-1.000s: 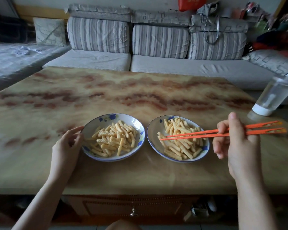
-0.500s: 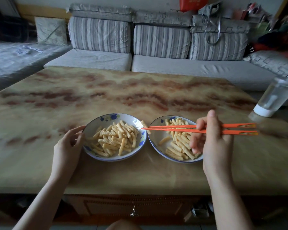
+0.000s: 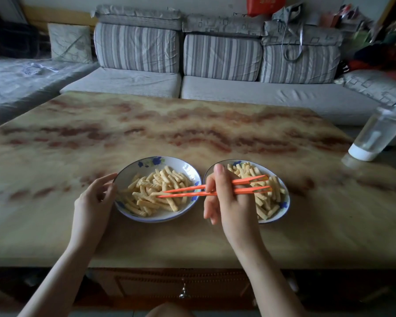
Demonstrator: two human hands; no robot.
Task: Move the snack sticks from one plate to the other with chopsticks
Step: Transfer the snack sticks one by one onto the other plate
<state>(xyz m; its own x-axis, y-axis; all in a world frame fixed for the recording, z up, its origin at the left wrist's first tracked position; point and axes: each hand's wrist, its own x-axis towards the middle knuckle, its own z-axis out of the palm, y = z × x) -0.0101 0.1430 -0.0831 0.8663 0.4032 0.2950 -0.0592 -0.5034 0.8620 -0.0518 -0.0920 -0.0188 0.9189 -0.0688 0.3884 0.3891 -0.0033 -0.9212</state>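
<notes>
Two white plates with blue flowers sit side by side near the table's front edge. The left plate (image 3: 181,164) holds a heap of ridged yellow snack sticks (image 3: 151,193). The right plate (image 3: 286,202) holds more snack sticks (image 3: 266,200), partly hidden by my right hand (image 3: 229,202). That hand grips orange chopsticks (image 3: 183,192), whose tips reach over the left plate's heap. I cannot tell whether a stick is between the tips. My left hand (image 3: 94,200) touches the left plate's left rim with its fingertips.
A clear bottle with a white cap (image 3: 380,133) leans at the table's right edge. The marble-patterned table (image 3: 192,124) stretches away behind the plates. A striped grey sofa (image 3: 215,65) stands beyond it, with bags at its right end.
My right hand has carried the chopsticks leftward, from over the right plate to over the left plate. The left hand stays at the left plate's rim.
</notes>
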